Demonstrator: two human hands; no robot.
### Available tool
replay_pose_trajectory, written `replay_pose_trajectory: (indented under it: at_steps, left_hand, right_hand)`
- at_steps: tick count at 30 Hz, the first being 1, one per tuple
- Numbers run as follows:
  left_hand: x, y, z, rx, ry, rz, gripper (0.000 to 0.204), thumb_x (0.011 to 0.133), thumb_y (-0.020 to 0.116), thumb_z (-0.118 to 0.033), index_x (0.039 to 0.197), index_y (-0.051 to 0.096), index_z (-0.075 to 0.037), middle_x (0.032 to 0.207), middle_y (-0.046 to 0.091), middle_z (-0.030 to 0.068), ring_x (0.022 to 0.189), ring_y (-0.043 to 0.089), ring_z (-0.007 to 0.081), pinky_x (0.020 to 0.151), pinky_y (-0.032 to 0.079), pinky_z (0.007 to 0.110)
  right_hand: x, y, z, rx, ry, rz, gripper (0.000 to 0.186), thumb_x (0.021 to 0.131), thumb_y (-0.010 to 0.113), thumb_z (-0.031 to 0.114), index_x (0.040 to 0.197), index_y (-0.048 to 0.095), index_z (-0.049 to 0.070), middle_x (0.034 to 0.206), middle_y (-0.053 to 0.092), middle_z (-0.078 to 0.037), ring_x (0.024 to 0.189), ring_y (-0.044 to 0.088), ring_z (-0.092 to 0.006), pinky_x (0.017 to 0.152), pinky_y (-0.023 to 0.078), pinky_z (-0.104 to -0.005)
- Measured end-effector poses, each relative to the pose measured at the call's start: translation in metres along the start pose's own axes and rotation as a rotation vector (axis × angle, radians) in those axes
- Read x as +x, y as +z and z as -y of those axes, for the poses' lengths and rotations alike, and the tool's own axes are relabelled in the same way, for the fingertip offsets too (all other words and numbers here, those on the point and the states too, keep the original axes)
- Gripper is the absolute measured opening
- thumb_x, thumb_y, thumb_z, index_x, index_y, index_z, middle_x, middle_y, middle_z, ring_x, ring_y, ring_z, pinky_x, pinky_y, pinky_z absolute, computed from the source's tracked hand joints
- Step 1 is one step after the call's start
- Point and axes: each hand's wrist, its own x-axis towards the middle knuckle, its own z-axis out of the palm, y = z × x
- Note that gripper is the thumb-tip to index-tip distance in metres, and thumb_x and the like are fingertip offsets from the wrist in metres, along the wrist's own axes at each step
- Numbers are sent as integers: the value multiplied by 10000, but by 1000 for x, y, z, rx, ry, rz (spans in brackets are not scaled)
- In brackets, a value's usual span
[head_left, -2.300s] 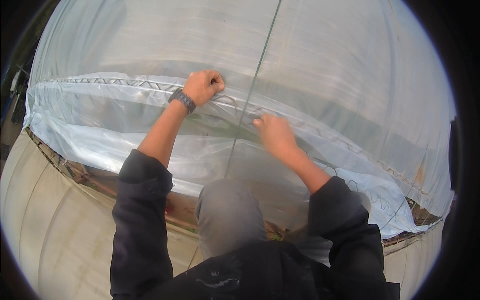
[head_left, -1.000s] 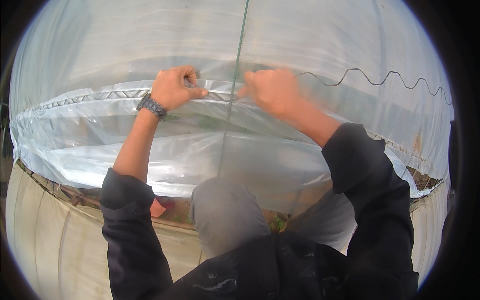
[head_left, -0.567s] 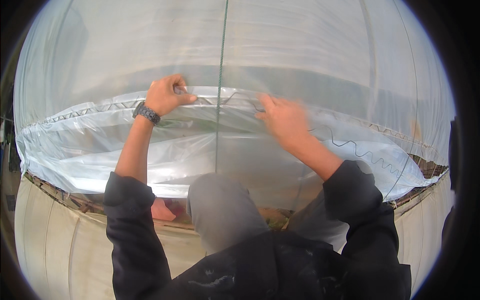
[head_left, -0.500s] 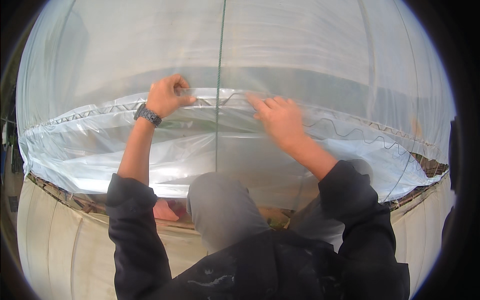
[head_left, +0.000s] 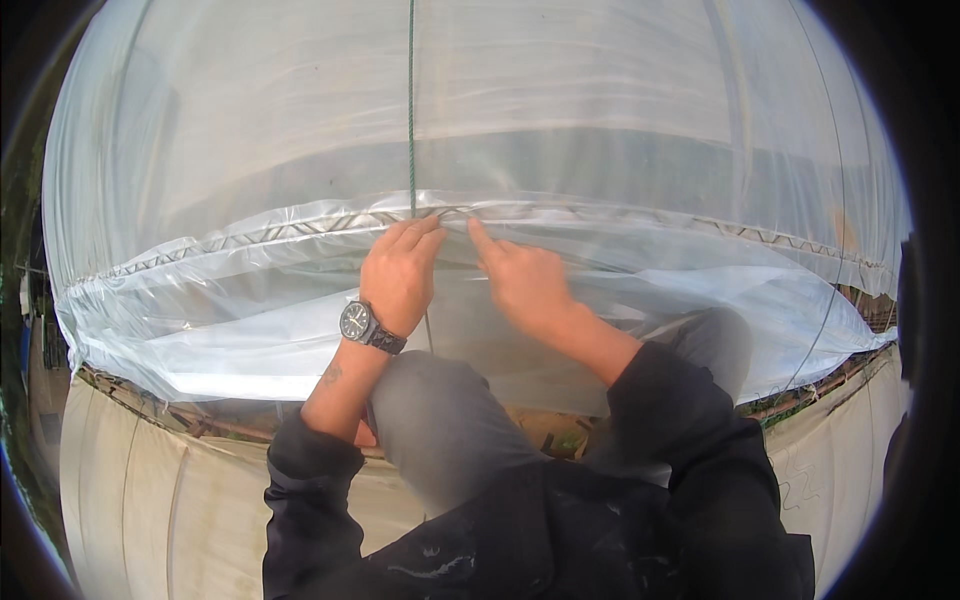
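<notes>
A zigzag wire (head_left: pixel 330 222) runs along a narrow channel (head_left: pixel 690 222) across clear plastic film (head_left: pixel 560 90). My left hand (head_left: pixel 398 275), with a watch (head_left: pixel 368 328) on its wrist, lies flat with its fingertips on the wire, just beside a green rope (head_left: pixel 411 120). Close to its right, my right hand (head_left: pixel 530 285) points its index finger at the wire, the other fingers curled. Nothing shows in either hand; both thumbs are mostly hidden. Loose film (head_left: pixel 250 345) hangs in folds below the channel.
Beige sheeting (head_left: pixel 130 480) spreads below the film, with a thin wavy line (head_left: pixel 800 487) on it at lower right. My grey-trousered knee (head_left: pixel 435 420) is below my hands. A thin dark cord (head_left: pixel 838 200) runs down the right side.
My left hand has moved right, its thumb-and-finger pose now flattened onto the wire. My right hand has shifted slightly left and lower. The loose wavy wire right of it no longer hangs there.
</notes>
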Motion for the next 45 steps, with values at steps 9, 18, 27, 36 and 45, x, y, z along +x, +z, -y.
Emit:
replay_pose_trajectory:
  at_steps: [9,18,27,36,45]
  left_hand:
    - [8,-5,2,95,59,149,267,854,682,-12,1117,712,-48,1199,728,103,1084,668,296,896,547,409]
    - [47,5,1,-41,-14,109,362,805,761,-67,1159,710,-123,1103,699,64,936,665,295,784,547,417]
    - [83,50,12,-291,-195,204,109,834,770,-122,862,699,-45,847,688,100,812,641,290,714,509,392]
    - [88,53,18,-421,-433,346,102,836,759,-146,809,701,-66,844,718,99,865,670,317,735,518,449]
    - [84,55,20,-427,-347,273,121,840,750,-149,798,682,-59,825,704,99,830,656,312,719,511,431]
  right_hand:
    - [53,-54,-28,43,22,414,433,888,716,140,1303,627,56,983,743,-177,909,717,-374,747,543,-507]
    - [37,-76,-76,301,295,252,314,826,828,246,990,678,25,917,725,-182,883,691,-371,757,526,-453]
    - [47,-74,-62,35,281,180,369,795,832,395,791,697,51,785,715,-148,750,679,-366,632,505,-473]
    - [84,-82,-69,-247,-40,99,371,722,843,419,764,673,92,677,663,-145,687,663,-389,580,477,-495]
    - [99,-76,-78,-267,-168,45,359,743,831,353,739,609,70,657,648,-150,663,651,-396,563,467,-499]
